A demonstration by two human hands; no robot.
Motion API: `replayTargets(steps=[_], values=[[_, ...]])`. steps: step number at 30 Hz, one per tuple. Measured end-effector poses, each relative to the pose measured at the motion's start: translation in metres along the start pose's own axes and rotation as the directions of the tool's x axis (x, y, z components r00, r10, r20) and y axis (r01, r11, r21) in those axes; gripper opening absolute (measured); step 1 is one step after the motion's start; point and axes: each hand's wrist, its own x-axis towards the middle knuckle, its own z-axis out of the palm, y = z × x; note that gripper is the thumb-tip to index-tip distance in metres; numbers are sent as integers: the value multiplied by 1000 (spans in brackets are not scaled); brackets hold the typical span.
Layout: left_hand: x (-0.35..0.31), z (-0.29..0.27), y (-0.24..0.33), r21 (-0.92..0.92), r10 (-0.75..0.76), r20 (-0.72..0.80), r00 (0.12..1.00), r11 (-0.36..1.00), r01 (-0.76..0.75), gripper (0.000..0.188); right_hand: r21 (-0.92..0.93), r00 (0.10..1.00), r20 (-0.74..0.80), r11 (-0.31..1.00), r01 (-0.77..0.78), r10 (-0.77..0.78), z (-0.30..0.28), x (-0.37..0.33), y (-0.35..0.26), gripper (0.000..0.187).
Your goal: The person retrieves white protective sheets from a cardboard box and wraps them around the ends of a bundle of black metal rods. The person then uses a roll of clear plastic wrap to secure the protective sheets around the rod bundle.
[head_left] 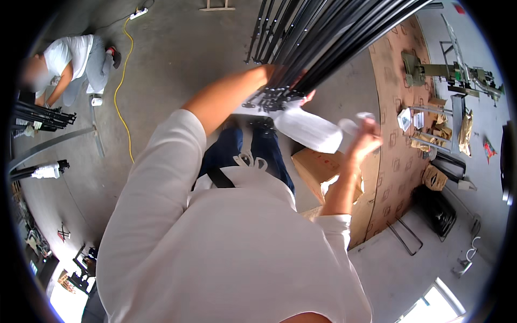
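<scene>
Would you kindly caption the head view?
Left hand grips a bundle of black rods; right hand holds a white plastic sleeve.

The person wears a white short-sleeved shirt point(226, 253), dark blue trousers point(245, 148) and possibly a black strap point(219, 177).

Left hand point(277, 81), arm extended forward, fingers closed beneath the black rod bundle point(323, 37); right hand point(366, 139) raised right of it, fingers curled.

Cardboard box point(315, 164) on concrete floor point(177, 59)
</scene>
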Motion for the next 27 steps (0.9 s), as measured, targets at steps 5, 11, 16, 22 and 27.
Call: replayTargets(steps=[5, 11, 16, 22, 27], values=[[-21, -20, 8, 130, -80, -6, 997, 988, 80, 51, -289, 869, 478, 910, 297, -131, 18, 21, -5, 22], [-29, -14, 8, 107, -128, -39, 991, 986, 131, 47, -133, 809, 544, 975, -180, 223, 34, -3, 21, 19], [-32, -5, 2, -24, -113, -71, 991, 993, 112, 42, -38, 671, 649, 896, -443, 360, 37, -31, 3, 13], [-27, -1, 0, -45, -92, -17, 996, 995, 91, 40, -295, 868, 496, 935, 195, -25, -2, -16, 50, 7], [-21, 3, -3, 57, -165, -106, 981, 983, 172, 35, -797, 981, 5, 594, -114, 195, -194, 18, 192, 21]])
